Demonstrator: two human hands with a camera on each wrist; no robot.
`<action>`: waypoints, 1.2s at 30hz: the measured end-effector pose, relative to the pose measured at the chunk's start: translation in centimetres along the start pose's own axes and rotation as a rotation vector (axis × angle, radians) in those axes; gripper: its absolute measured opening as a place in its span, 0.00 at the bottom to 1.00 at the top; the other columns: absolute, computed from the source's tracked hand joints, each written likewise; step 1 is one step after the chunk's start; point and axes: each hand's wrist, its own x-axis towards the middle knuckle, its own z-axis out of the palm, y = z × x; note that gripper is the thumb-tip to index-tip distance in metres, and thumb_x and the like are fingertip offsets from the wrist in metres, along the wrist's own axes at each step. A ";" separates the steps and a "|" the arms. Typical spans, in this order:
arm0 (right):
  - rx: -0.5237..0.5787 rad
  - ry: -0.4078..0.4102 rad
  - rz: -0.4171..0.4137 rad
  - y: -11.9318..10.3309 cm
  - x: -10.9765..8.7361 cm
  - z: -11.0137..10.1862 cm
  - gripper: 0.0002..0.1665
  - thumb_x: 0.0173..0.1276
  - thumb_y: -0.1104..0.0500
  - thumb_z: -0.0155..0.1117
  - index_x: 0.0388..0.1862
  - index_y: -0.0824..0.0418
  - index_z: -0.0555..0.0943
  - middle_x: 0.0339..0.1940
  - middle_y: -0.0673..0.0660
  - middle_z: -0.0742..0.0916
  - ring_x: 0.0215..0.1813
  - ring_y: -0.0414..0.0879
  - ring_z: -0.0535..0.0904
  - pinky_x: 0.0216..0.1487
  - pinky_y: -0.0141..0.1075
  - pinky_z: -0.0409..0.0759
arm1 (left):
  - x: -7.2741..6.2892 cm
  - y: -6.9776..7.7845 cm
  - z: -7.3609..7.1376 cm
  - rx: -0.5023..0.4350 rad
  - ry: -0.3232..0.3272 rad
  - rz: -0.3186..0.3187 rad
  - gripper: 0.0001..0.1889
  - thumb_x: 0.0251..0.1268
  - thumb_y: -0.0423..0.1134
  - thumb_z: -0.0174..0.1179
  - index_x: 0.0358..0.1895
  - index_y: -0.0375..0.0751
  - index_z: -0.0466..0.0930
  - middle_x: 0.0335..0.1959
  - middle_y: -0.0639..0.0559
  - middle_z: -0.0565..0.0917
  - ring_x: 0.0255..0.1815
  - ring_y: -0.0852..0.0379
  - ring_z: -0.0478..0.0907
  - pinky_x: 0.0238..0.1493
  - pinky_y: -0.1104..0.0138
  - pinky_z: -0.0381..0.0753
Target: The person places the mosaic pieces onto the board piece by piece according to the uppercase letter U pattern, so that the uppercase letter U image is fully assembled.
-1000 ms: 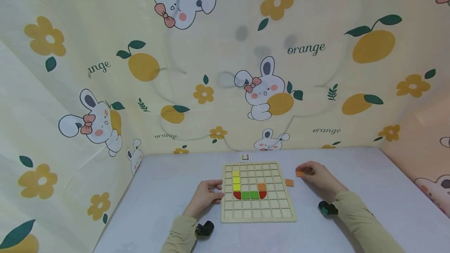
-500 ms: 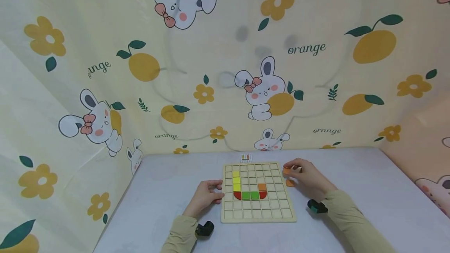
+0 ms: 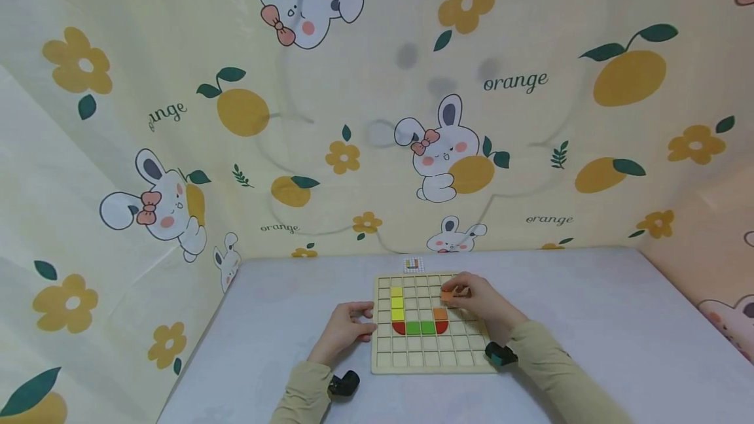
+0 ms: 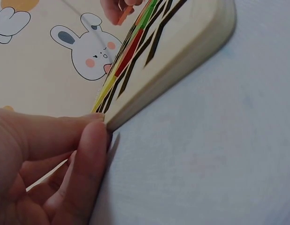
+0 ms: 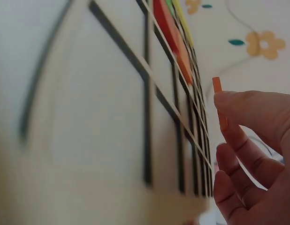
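A wooden grid board (image 3: 432, 362) lies on the table. My right hand (image 3: 480, 296) pinches an orange square tile (image 5: 221, 105) between thumb and fingers, above the board's right half. Beneath it, another orange tile (image 3: 440, 314) sits in a cell just above the right red rounded tile (image 3: 442, 327). Two green tiles (image 3: 420, 328) join this to the left red rounded tile (image 3: 399, 328). A column of yellow tiles (image 3: 397, 303) rises above that one. My left hand (image 3: 347, 332) touches the board's left edge with thumb and index fingertips, set apart from each other.
A small card (image 3: 413, 265) with a coloured grid pattern lies behind the board. White table surface (image 3: 283, 319) surrounds the board. A patterned curtain (image 3: 365, 84) hangs at the back and sides. My right hand and forearm cover part of the board's right side.
My right hand has carried the orange tile leftward from beside the board to above it. The loose orange tile right of the board is now hidden behind that hand. My left hand stays put.
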 end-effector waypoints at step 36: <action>-0.044 0.027 0.077 -1.6 1.1 2.1 0.12 0.60 0.70 0.65 0.43 0.63 0.84 0.37 0.52 0.82 0.37 0.46 0.73 0.39 0.36 0.75 | -0.2 0.4 0.1 0.008 0.019 -0.019 0.27 0.50 0.22 0.68 0.58 0.30 0.76 0.39 0.45 0.77 0.20 0.60 0.76 0.26 0.66 0.84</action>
